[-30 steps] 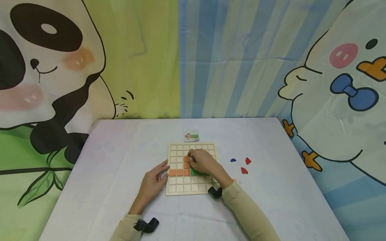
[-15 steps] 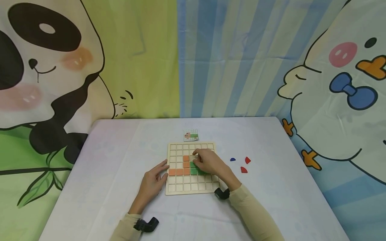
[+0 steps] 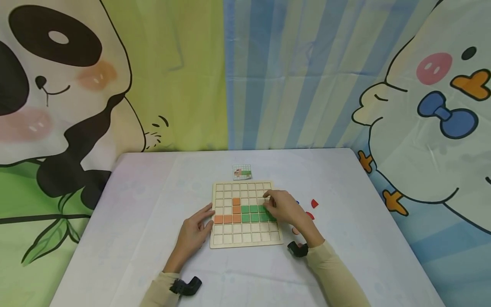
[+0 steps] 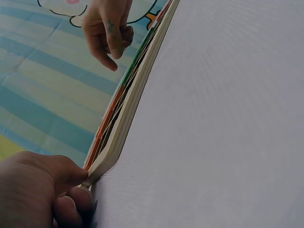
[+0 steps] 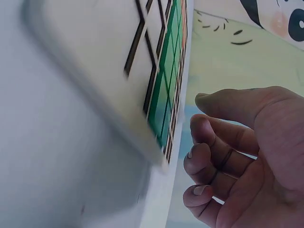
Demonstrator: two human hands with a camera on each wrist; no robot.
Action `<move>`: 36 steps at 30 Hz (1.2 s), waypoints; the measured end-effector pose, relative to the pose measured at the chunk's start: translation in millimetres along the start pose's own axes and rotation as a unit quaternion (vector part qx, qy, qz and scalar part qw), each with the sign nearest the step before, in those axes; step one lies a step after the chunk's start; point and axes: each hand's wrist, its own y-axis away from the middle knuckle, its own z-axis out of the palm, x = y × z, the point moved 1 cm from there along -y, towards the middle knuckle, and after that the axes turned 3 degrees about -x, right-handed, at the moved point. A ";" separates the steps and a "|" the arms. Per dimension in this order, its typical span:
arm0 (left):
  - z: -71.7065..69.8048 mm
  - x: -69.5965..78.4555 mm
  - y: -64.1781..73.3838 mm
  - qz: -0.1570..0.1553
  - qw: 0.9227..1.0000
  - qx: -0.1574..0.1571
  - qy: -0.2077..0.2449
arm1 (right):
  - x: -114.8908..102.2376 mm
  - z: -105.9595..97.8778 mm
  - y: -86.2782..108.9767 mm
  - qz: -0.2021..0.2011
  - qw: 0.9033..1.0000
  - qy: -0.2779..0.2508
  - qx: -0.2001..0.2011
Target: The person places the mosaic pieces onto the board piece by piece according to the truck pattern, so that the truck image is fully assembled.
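Note:
My left hand (image 3: 192, 234) holds the left edge of a wooden grid board (image 3: 245, 239). In the left wrist view its thumb and curled fingers lie at the board's corner (image 4: 107, 164). Over the right side of the board hovers my right hand (image 3: 287, 209); the right wrist view shows its fingers loosely bent, with nothing between them and the thumb. Orange square tiles (image 3: 228, 219) fill cells at the left and in a short column. Beside them, green tiles (image 3: 254, 217) make two rows, whose right end is partly hidden by the right hand.
A small picture card (image 3: 242, 172) lies behind the board on the white table (image 3: 153, 192). To the right are red pieces (image 3: 314, 203), a mostly hidden blue piece (image 3: 297, 202) and a pinkish-orange piece (image 3: 295, 230). Printed curtains hang behind the table.
My right hand has moved rightward across the board from the orange column, uncovering the green rows. It now covers part of the loose pieces. My left hand has stayed at the board's edge.

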 end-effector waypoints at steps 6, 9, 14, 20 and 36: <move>1.1 -1.0 -0.5 -0.002 1.000 -0.001 0.001 | 18.6 -8.4 9.7 0.009 1.000 -0.007 0.006; 1.4 -0.9 -0.4 -0.003 1.000 0.000 0.001 | 27.5 -11.4 15.1 0.018 1.000 -0.006 0.012; 0.8 -0.1 0.0 -0.003 1.000 0.003 0.000 | 41.7 -14.3 23.8 0.041 0.999 -0.001 0.028; -0.1 0.5 0.7 -0.003 1.000 0.001 -0.002 | 59.0 -17.5 35.8 0.068 0.997 0.003 0.038; 1.1 -1.5 0.4 -0.004 1.000 -0.001 -0.013 | 97.1 -36.6 63.6 0.107 0.992 0.006 0.067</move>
